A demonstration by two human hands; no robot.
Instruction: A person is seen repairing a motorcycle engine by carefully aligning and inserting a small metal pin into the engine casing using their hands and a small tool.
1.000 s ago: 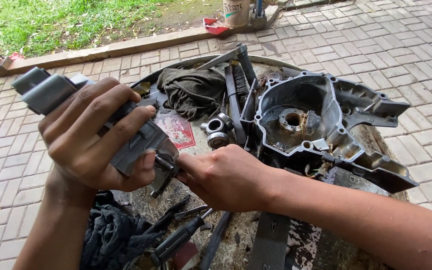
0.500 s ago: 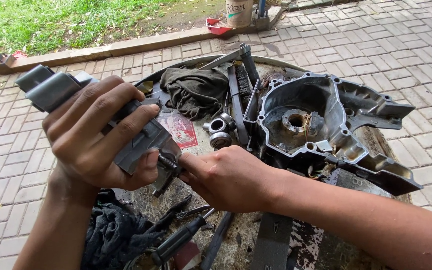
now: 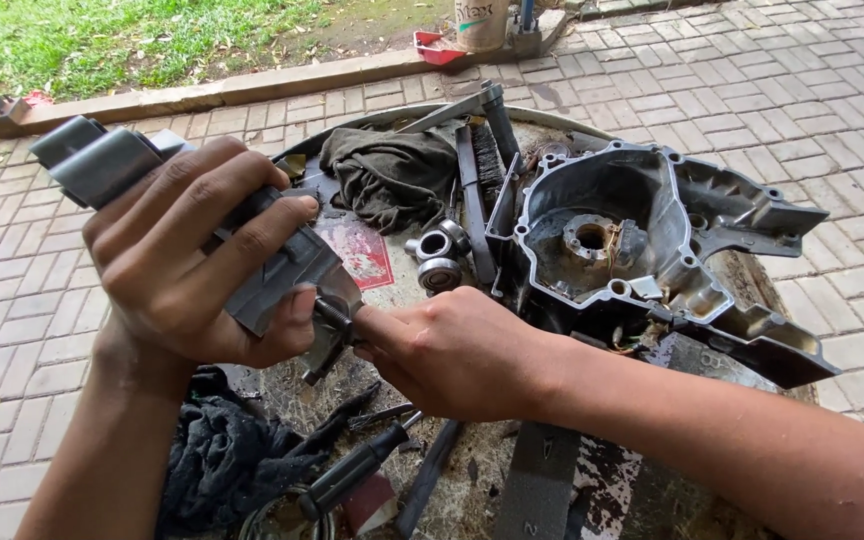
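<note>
Grey metal part (image 3: 252, 250) gripped in left hand (image 3: 192, 270) | right hand (image 3: 452, 350) fingers pinch its bolt (image 3: 335, 313)

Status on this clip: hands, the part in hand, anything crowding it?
Left hand gripping grey metal bracket. Right hand pinching bolt at its lower end. Engine crankcase cover and two bearings on table beyond, apart.

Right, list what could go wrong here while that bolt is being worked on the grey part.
1. The small bolt is pinched only by the right hand fingertips; it could slip and drop among the tools and dark rag below.
2. The left hand holds the grey metal part in mid-air, unsupported; it may twist or slip.
3. The crowded tray sits close; an elbow could knock the engine cover.
</note>
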